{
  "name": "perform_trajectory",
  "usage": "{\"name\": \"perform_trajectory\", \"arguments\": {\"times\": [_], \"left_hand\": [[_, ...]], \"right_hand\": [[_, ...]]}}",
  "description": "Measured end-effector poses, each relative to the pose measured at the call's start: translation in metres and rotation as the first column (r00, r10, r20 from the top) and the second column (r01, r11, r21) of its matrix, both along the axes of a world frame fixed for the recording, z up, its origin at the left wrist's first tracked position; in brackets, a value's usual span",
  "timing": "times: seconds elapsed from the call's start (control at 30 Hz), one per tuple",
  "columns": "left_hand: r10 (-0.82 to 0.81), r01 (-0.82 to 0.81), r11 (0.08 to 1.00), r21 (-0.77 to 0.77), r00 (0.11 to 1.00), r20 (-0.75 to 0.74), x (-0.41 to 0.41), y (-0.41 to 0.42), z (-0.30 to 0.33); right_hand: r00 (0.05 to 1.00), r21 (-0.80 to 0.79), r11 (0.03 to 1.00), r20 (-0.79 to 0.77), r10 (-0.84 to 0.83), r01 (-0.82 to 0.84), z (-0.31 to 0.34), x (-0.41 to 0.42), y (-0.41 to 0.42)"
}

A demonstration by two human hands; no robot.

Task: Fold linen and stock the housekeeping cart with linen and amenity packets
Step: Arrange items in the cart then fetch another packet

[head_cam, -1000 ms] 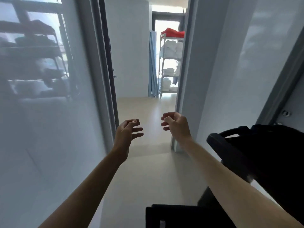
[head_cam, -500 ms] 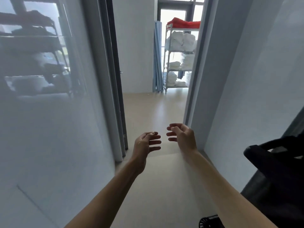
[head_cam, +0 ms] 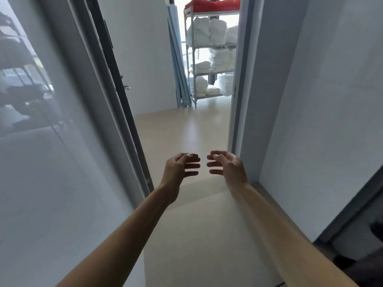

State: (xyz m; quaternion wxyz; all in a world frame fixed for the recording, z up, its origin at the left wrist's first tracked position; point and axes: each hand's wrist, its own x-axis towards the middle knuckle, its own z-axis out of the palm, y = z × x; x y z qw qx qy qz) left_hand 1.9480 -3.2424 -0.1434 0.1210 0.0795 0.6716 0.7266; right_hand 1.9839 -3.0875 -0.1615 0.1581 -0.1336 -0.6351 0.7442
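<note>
- Closer to doorway point(head_cam: 236, 79) than 1 s ago; black cart gone from right edge, only dark corner point(head_cam: 371, 264) left.
- Left hand point(head_cam: 178, 168), right hand point(head_cam: 228, 166) raised side by side, fingers loosely curled, holding nothing.
- White folded linen point(head_cam: 209, 32) stacked on grey metal shelf rack point(head_cam: 192, 65), well ahead, through doorway.
- Best walked straight through, 2 hands under 1 stack, lifted level.

A grey metal shelving rack point(head_cam: 193, 59) stands on the pale beige floor point(head_cam: 186, 129) beyond the doorway, its shelves holding stacks of folded white linen point(head_cam: 209, 31), with red fabric point(head_cam: 211, 5) on top.
</note>
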Motion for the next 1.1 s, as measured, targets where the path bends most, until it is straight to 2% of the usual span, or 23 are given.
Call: {"name": "perform_trajectory", "arguments": {"times": [0.3,0.47,0.53,0.63,0.8,1.1], "left_hand": [[-0.156,0.156,0.988,-0.01,0.988,0.025,-0.138,0.027,-0.028],[-0.247,0.247,0.969,0.014,0.969,0.024,-0.252,0.039,-0.02],[-0.275,0.275,0.961,0.014,0.961,0.022,-0.293,0.034,-0.007],[-0.209,0.207,0.975,0.079,0.978,0.015,-0.347,0.018,0.009],[-0.168,0.168,0.984,0.067,0.986,0.004,-0.417,0.021,0.031],[-0.067,0.069,0.995,0.07,0.998,-0.017,-0.541,0.074,0.027]], "right_hand": [[0.99,0.005,0.992,0.065,-0.124,0.124,-0.009,-0.095,0.021],[0.967,0.017,0.97,0.08,-0.243,0.242,0.001,-0.189,0.026],[0.958,-0.03,0.961,0.087,-0.273,0.276,0.01,-0.231,0.021],[0.977,-0.087,0.973,0.049,-0.209,0.213,0.021,-0.296,0.008],[0.986,-0.087,0.982,-0.002,-0.17,0.169,0.041,-0.385,0.008],[0.997,-0.075,0.995,-0.042,-0.065,0.061,0.036,-0.532,0.075]]}}
